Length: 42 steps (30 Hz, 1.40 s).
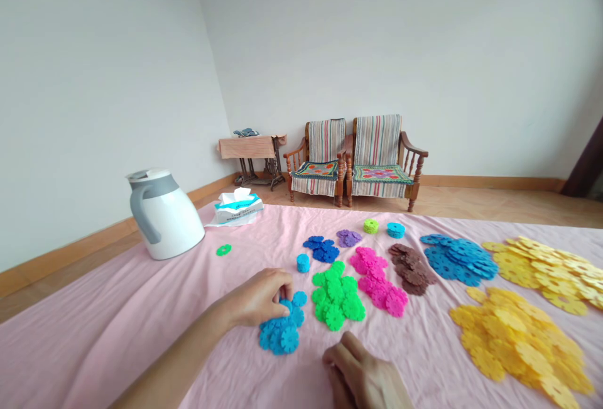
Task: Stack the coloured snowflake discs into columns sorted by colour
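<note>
My left hand (pixel 264 296) reaches over a small pile of light blue notched plastic discs (pixel 284 338). Its thumb and fingers are pinched at the top of the pile, on a light blue disc. Just behind it stands a short neat stack of light blue discs (pixel 303 263). My right hand (pixel 360 371) rests on the pink cloth at the near side, its fingers curled in; what they hold, if anything, is hidden. The bright green disc pile (pixel 335 296) lies between and beyond my hands.
Farther right spread pink (pixel 379 280), brown (pixel 409 269), blue (pixel 459 258) and yellow disc piles (pixel 522 337). Dark blue (pixel 321 249) and purple discs (pixel 348 238) lie behind the green. A white jug (pixel 172 217) and a tissue box (pixel 239 207) stand at left; chairs (pixel 381 151) are beyond.
</note>
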Each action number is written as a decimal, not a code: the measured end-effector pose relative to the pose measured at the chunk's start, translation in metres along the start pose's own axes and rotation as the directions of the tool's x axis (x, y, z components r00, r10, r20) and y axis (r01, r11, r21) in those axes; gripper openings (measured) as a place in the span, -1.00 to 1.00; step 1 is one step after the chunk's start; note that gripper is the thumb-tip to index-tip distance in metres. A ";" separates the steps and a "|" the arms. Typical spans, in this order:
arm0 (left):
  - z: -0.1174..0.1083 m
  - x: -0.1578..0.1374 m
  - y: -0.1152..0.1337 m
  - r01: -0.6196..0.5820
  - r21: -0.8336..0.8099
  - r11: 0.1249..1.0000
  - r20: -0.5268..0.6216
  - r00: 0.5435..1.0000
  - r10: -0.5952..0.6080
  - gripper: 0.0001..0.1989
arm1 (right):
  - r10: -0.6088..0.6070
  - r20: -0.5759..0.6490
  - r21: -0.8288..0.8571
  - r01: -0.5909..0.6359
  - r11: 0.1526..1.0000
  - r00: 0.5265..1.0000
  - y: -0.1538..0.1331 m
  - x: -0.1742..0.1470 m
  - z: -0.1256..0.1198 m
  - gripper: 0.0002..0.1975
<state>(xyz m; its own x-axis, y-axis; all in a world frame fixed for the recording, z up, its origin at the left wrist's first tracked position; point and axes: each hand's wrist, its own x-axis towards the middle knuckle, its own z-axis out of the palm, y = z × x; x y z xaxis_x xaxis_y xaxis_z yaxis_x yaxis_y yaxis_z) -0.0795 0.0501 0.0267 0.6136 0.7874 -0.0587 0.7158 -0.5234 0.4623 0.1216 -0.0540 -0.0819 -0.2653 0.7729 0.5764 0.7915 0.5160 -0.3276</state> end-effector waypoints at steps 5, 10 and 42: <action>-0.005 0.001 -0.002 -0.017 -0.119 0.993 0.058 0.998 0.024 -0.87 | -0.003 -0.011 -0.012 0.003 1.000 1.000 0.001 -0.002 0.005 -0.64; -0.008 0.006 -0.010 0.032 -0.272 0.962 0.057 0.998 -0.018 -0.85 | -0.001 -0.016 -0.008 0.001 1.000 1.000 0.002 -0.003 0.006 -0.61; 0.014 0.020 -0.043 0.146 0.035 0.989 -0.279 0.951 -0.131 -0.86 | -0.004 -0.060 -0.046 0.001 0.999 0.998 -0.003 0.000 0.001 -0.65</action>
<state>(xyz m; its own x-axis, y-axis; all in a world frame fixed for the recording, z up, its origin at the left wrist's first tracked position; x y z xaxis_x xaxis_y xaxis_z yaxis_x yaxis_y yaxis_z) -0.0938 0.0840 -0.0066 0.3973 0.9084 0.1303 0.8091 -0.4138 0.4173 0.1182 -0.0554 -0.0820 -0.2347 0.7476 0.6214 0.8155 0.4993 -0.2927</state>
